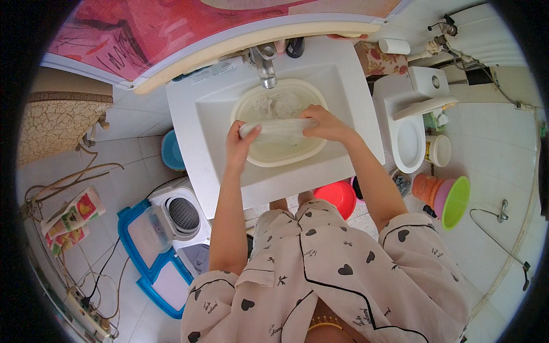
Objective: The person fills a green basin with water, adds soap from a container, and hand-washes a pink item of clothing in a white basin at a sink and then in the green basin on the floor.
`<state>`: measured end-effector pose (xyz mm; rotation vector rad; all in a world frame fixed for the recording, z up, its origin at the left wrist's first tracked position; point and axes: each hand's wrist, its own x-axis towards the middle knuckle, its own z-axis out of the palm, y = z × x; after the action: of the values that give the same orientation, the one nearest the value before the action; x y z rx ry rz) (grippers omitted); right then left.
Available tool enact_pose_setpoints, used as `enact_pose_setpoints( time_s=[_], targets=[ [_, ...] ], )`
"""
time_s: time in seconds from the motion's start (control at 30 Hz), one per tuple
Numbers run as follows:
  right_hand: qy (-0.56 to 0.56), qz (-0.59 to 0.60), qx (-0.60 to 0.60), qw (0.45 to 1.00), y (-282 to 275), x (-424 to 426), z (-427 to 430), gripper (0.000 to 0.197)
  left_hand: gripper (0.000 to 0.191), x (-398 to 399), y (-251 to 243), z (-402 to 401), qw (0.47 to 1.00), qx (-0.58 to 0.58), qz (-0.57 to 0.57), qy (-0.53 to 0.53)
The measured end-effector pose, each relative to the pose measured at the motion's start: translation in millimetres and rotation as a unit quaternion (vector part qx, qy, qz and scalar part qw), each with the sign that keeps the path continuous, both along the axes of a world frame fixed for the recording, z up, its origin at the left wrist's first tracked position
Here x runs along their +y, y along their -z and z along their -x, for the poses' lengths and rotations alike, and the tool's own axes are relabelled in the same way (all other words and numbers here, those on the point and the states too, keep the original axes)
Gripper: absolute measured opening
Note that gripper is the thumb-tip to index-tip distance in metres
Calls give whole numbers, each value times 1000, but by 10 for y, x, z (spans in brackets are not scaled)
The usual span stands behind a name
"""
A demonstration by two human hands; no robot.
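Observation:
Stretched sideways between my two hands is a whitish, partly see-through piece of wet fabric (279, 127). My left hand (241, 139) grips its left end with the thumb on top, and my right hand (322, 123) pinches the right end. Both hands are over a cream plastic basin (286, 163) that stands inside the white washbasin (214, 124). Cloudy water fills part of the basin, and another bunched white cloth (279, 104) lies in it beyond my hands. The chrome faucet (266, 68) points down over the basin's far rim; no stream shows from it.
A twin-tub washing machine (184, 214) with raised blue-framed lids stands at lower left. A blue bucket (172, 150) is beside the counter. To the right are a toilet (407, 141) and stacked tubs (454, 203). A red basin (339, 199) sits on the floor by my legs.

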<state>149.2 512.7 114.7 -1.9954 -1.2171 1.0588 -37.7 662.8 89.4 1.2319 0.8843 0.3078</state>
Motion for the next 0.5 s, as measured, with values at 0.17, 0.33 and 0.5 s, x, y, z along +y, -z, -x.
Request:
enact_pose_setpoints(
  time_s=[0.17, 0.33, 0.5],
  targets=[
    [-21, -57, -102, 993, -83, -56, -34, 30, 29, 124, -141, 96, 945, 135, -234, 182],
    [-36, -97, -146, 984, -243, -80, -30, 23, 23, 88, -393, 109, 848, 106, -470, 224],
    [68, -191, -14, 979, -425, -116, 4, 17, 19, 75, -421, 147, 811, 102, -518, 251]
  ],
)
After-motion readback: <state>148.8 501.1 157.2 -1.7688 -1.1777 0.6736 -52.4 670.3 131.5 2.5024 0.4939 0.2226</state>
